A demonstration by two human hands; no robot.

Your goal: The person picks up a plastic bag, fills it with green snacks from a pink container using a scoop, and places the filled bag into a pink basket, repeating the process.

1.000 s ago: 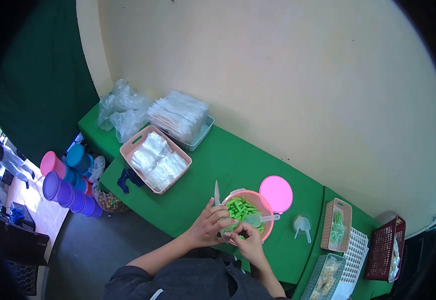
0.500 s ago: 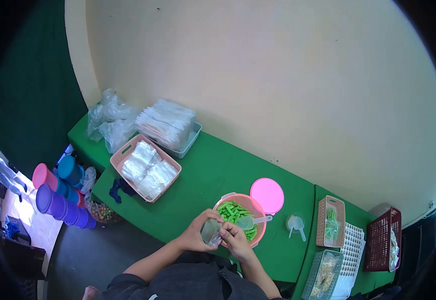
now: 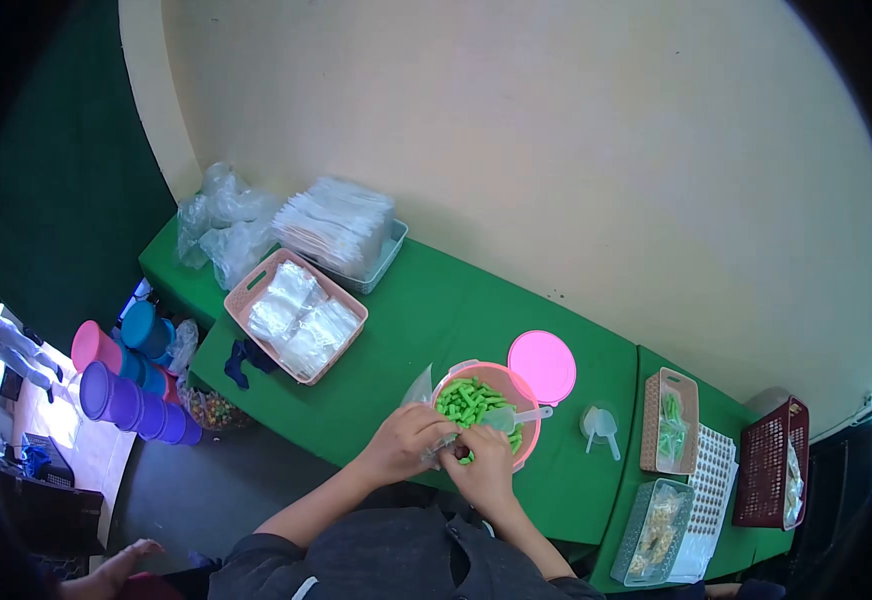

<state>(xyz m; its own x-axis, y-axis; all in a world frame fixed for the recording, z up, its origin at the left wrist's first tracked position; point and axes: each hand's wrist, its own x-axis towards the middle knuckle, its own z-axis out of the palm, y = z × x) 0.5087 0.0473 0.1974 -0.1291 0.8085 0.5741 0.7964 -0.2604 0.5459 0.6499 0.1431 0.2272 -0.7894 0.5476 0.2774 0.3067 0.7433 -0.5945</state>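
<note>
In front of my body, my left hand (image 3: 408,442) is closed on a small clear plastic bag (image 3: 419,386), part of which sticks up beyond the knuckles. My right hand (image 3: 483,466) meets it, its fingers pinched on the same bag. Fingers hide much of the bag; a bit of green shows near them. Just beyond the hands stands a pink tub (image 3: 528,382) holding green stick-shaped pieces (image 3: 468,402). A clear plastic scoop (image 3: 512,418) lies in it, handle over the right rim.
A pink lid (image 3: 542,367) touches the tub. Right are a cup with a scoop (image 3: 599,425), baskets (image 3: 696,420) and a maroon crate (image 3: 771,465). Left, a pink basket (image 3: 348,345) holds clear bags; purple buckets (image 3: 121,398) lie beyond. Part of another person (image 3: 121,570) shows lower left.
The bag's mouth, earlier held open in my left hand, now points up and away. My hands have come together lower over the tub's near edge. More of the other person shows.
</note>
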